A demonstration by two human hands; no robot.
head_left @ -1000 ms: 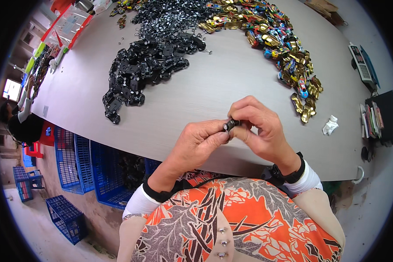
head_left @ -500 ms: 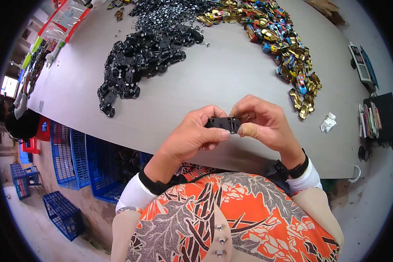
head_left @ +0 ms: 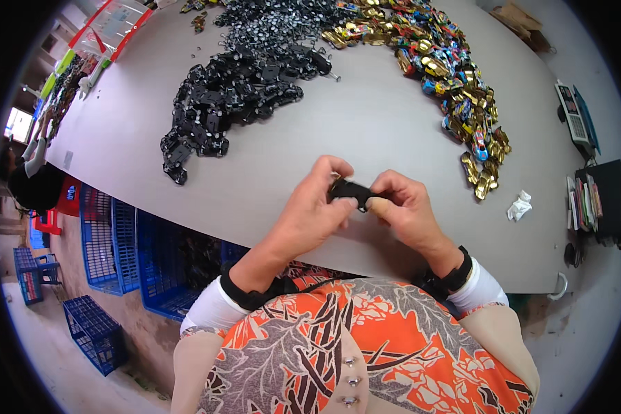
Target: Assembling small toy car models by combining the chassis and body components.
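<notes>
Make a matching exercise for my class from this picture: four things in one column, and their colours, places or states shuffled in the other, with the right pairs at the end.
Things:
1. Small part
2. Crumpled scrap
3. Toy cars
4. Lattice crate

Descriptions:
A. Blue, in the lower left of the picture
B. Gold and many-coloured, heaped on the table
C. Black, held between the left hand and the right hand
D. White, lying alone toward the table's right side

Right pairs: 1-C, 2-D, 3-B, 4-A
</notes>
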